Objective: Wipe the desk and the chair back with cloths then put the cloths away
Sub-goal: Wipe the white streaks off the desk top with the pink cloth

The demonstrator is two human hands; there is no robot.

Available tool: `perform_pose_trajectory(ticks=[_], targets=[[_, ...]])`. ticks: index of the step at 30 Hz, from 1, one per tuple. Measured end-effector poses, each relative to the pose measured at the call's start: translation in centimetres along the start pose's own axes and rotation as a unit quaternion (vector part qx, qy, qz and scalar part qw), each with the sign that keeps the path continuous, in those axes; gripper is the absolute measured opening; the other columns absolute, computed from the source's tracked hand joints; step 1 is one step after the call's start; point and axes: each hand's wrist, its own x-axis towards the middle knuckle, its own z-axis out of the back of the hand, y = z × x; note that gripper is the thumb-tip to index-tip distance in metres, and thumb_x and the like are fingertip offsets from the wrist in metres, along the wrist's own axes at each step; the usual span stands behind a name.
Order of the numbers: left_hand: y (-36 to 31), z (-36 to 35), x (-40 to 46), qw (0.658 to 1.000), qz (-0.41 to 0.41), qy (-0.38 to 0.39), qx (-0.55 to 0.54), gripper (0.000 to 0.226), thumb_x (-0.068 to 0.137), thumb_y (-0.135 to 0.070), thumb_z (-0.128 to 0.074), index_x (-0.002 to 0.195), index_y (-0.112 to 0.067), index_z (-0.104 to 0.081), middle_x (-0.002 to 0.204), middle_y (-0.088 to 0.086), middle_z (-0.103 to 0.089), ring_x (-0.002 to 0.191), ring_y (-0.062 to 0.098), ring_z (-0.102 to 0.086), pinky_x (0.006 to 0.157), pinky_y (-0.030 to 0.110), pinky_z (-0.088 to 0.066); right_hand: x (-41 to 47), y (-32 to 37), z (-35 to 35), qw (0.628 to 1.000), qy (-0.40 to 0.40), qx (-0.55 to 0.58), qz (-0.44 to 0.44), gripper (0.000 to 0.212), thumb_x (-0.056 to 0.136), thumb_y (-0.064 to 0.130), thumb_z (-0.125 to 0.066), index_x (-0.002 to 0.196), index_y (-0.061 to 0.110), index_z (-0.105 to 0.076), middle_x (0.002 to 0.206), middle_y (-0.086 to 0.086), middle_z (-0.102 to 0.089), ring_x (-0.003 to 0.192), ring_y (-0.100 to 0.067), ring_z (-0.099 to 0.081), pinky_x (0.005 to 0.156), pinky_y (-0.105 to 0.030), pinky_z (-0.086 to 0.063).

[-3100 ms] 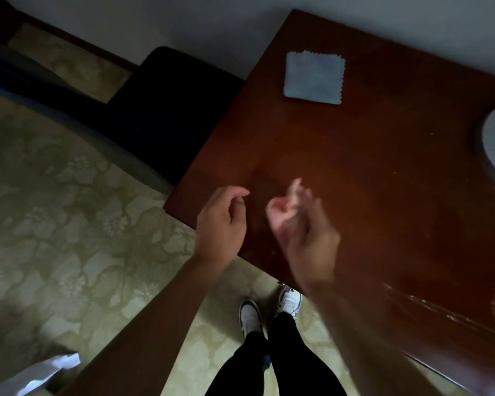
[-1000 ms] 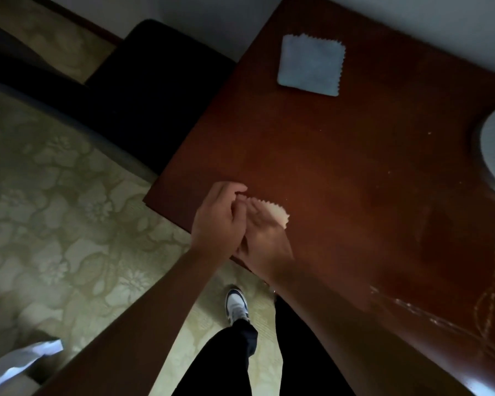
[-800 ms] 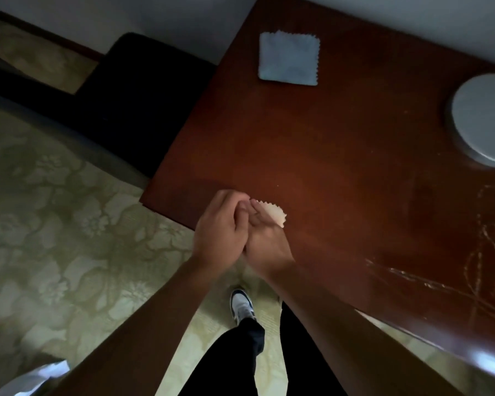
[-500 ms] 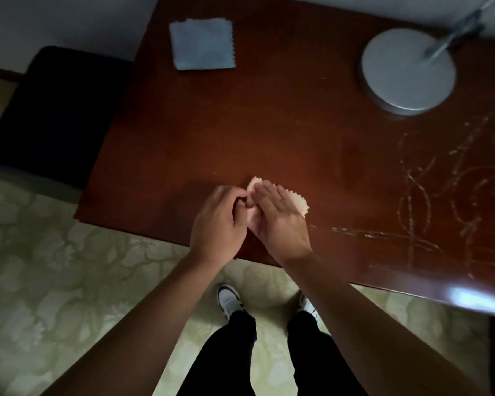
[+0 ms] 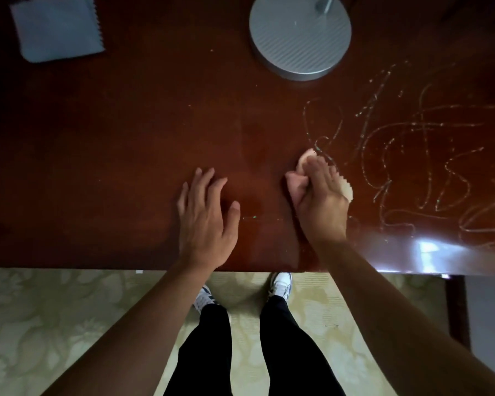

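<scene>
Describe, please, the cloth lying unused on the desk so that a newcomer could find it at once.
Start at the dark red-brown desk and find the round grey lamp base at its far edge. Go left along that edge to the far left corner: the blue-grey cloth lies flat there, untouched, unlike the pale cloth under the right hand.

Nothing to read here: no words, labels, brands or numbers anywhere. The one thing that comes close is the pale looping scribble (image 5: 429, 167) on the dark worktop (image 5: 126, 138), out at three o'clock, and it forms no letter or digit that can be made out. The round grey lamp base (image 5: 299, 35) at one o'clock carries only fine ribbing, no mark. The grey-blue cloth (image 5: 56, 27) at eleven o'clock is blank, with no tag showing.
</scene>
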Motion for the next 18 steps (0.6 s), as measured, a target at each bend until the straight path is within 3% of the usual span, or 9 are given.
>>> perform_pose_trajectory(ticks=[4,8,11,15,18], targets=[[-0.1,0.3,0.2,0.999,-0.001,-0.028,-0.037,0.052,0.095,-0.043,-0.037,0.130,-0.009,-0.055,0.145,0.009,-0.050,0.145,0.026,-0.034,0.121,0.047,-0.018,-2.9,3.6,-1.5,0.998,0.054,0.003,0.018,0.043,0.101,0.024,-0.039,0.130,-0.003,-0.056,0.136,-0.023,-0.054,0.129,-0.038,-0.049,0.113,-0.050,-0.033],[-0.2,0.4,0.2,0.997,0.004,-0.037,-0.061,0.050,0.096,-0.041,-0.036,0.129,-0.010,-0.056,0.143,0.007,-0.053,0.144,0.024,-0.035,0.121,0.046,-0.020,-8.2,7.8,-2.3,0.985,0.087,0.047,0.138,0.041,0.089,0.006,-0.060,0.129,-0.003,-0.057,0.135,-0.018,-0.056,0.132,-0.032,-0.048,0.114,-0.046,-0.032],[-0.1,0.3,0.2,0.997,0.000,-0.037,-0.061,0.048,0.096,-0.040,-0.037,0.128,-0.010,-0.057,0.144,0.007,-0.052,0.145,0.024,-0.035,0.121,0.046,-0.018,-7.5,5.7,-1.5,0.974,0.098,0.042,0.201,0.039,0.097,0.023,-0.058,0.126,-0.002,-0.060,0.134,-0.015,-0.058,0.130,-0.027,-0.051,0.113,-0.043,-0.035],[0.0,0.1,0.2,0.996,-0.003,-0.050,-0.071,0.048,0.095,-0.037,-0.037,0.127,-0.009,-0.058,0.142,0.009,-0.053,0.144,0.025,-0.036,0.122,0.044,-0.017,-2.5,2.5,-0.8,0.996,0.038,-0.020,0.081,0.043,0.103,0.029,-0.040,0.121,-0.001,-0.064,0.127,-0.018,-0.062,0.121,-0.034,-0.057,0.109,-0.045,-0.039],[0.1,0.0,0.3,0.995,-0.005,-0.055,-0.081,0.047,0.096,-0.037,-0.035,0.127,-0.008,-0.057,0.141,0.009,-0.054,0.143,0.026,-0.037,0.121,0.045,-0.019,-1.7,3.6,-1.7,0.999,0.030,-0.032,0.023,0.046,0.105,0.026,-0.032,0.124,-0.004,-0.062,0.131,-0.020,-0.059,0.128,-0.035,-0.050,0.112,-0.048,-0.035]])
